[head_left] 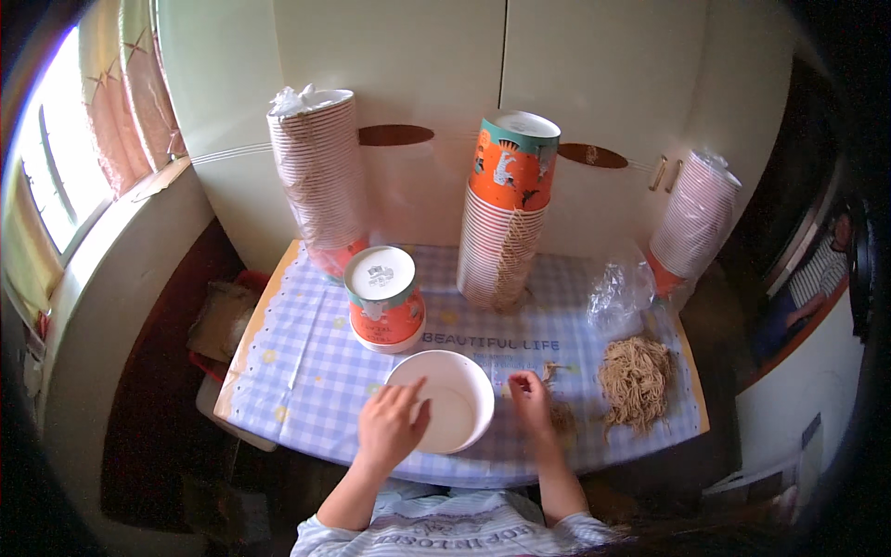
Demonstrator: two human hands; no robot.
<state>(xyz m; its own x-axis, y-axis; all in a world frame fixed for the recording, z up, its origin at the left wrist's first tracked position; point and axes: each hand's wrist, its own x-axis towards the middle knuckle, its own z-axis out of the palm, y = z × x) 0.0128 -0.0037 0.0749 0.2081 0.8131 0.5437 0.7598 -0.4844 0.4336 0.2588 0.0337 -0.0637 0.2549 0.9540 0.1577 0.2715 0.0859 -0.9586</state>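
A wide paper bucket [475,422] stands mouth up at the near middle of the table, its white inside showing. My left hand [392,420] is over its left rim, fingers stretched out and thumb apart, with nothing in it. To the right of the bucket, my right hand [531,401] has its fingers curled together; what they hold, if anything, is too small to make out. Short bits of brown twine [562,418] lie beside that hand. Farther right rests a loose heap of tan twine [637,381]. Behind the open bucket, an orange and teal paper bucket [385,316] stands upside down.
Tall stacks of nested paper buckets stand at the back left [320,176], the back middle [501,232] and the far right [691,218]. Crumpled clear plastic [617,295] lies behind the twine heap. A checked blue cloth [297,371] covers the table. Cabinet doors rise behind.
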